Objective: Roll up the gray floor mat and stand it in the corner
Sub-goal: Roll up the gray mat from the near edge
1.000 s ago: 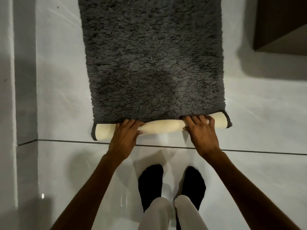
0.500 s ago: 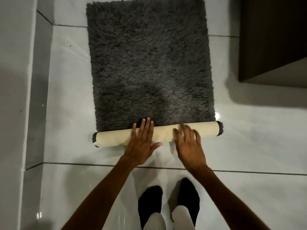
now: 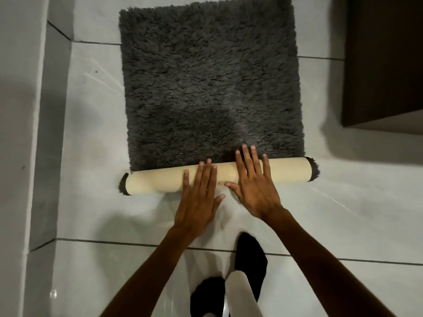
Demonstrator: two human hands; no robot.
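Note:
The gray shaggy floor mat lies flat on the white tiled floor, its near end wound into a roll that shows the cream backing. My left hand rests palm down on the middle of the roll, fingers spread and flat. Beside it, my right hand presses on the roll too, its fingertips reaching onto the gray pile. Neither hand grips anything. The roll's dark fringed ends stick out at left and right.
A white wall with a tiled skirting runs along the left. A dark brown cabinet stands at the upper right. My feet in black socks are on the floor tiles just behind my hands.
The roll has travelled away from me and grown thicker. My hands went from curled grips on the roll to flat open palms, and have come closer together near its middle.

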